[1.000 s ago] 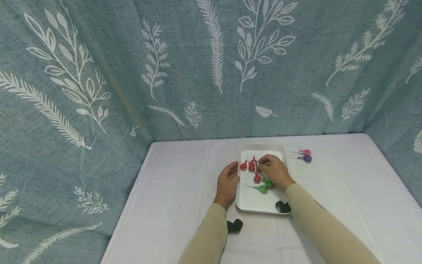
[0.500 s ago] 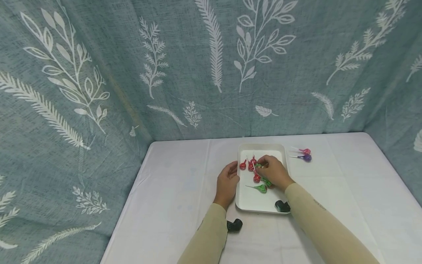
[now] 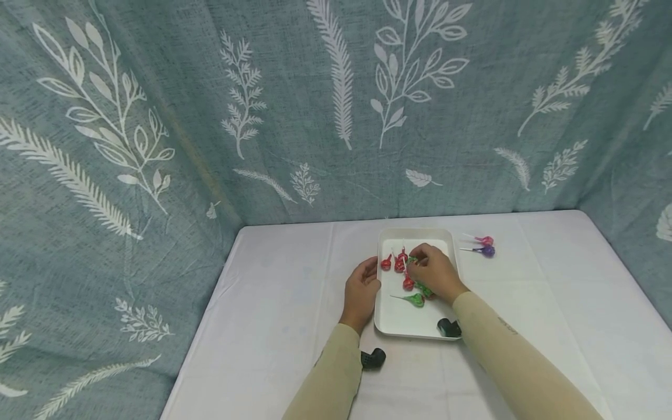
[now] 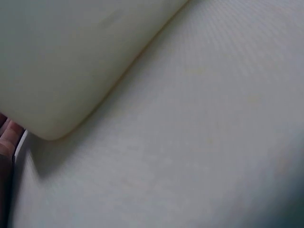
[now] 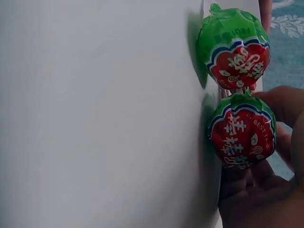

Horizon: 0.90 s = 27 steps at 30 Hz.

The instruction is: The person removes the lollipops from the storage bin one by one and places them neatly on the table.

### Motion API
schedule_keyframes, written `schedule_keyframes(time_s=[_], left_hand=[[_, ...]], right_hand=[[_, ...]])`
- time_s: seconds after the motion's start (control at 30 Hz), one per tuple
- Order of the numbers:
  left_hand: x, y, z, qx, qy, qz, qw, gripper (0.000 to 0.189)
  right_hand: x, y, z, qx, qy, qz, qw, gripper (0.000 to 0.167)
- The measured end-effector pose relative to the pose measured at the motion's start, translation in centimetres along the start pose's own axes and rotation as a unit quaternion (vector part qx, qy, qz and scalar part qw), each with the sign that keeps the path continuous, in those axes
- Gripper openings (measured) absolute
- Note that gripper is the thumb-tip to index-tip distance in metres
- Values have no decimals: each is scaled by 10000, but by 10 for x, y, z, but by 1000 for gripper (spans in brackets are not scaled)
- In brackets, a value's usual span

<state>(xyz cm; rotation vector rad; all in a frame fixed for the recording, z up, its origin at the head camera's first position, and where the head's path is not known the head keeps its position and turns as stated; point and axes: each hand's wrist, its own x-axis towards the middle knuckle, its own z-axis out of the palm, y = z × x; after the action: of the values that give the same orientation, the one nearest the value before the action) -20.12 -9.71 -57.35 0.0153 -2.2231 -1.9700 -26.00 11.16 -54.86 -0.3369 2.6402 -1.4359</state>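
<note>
In the head view my left hand (image 3: 360,294) rests against the left side of a white tray (image 3: 391,326), its fingertips and thumb at the rim. My right hand (image 3: 434,269) reaches over the tray and pinches a green-wrapped lollipop (image 3: 412,260), mostly hidden by the fingers. Red lollipops (image 3: 386,264) lie at the tray's left, one (image 3: 408,283) just below the fingertips. Nearer the front is a green lollipop (image 3: 417,300). The right wrist view shows two green-and-red wrapped lollipops (image 5: 243,133) close to that hand. At the left wrist view's edge, left fingers (image 4: 12,135) show beside the tray.
A pink lollipop (image 3: 486,240) and a purple lollipop (image 3: 488,251) lie on the white tablecloth (image 3: 525,326) right of the tray. Black wrist devices (image 3: 373,358) sit at both sleeves. A blue-green leaf-patterned curtain (image 3: 336,192) stands behind the table.
Green wrapping has come into sight at my right fingertips, which have shifted only slightly. My left hand and the tray stay in place.
</note>
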Motion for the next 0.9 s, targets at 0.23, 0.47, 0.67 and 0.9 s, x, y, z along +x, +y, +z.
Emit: schedule_keyframes(time_s=[0.23,0.47,0.67,0.9], left_hand=[[2,-1,1,38,10,12,10000,59],[2,0,1,32,21,19,10000,59],[1,0,1,141,-5,1,9999,59],[0,1,1,195,14,-8,9998,58]], right_hand=[[-1,0,-3,323,373,61,9988,24],[1,-1,-3,323,416,-123,9985,16],[-2,-3,-6,484,438,-71,9978,23],[-7,-10,-13,562,375,112,9977,27]])
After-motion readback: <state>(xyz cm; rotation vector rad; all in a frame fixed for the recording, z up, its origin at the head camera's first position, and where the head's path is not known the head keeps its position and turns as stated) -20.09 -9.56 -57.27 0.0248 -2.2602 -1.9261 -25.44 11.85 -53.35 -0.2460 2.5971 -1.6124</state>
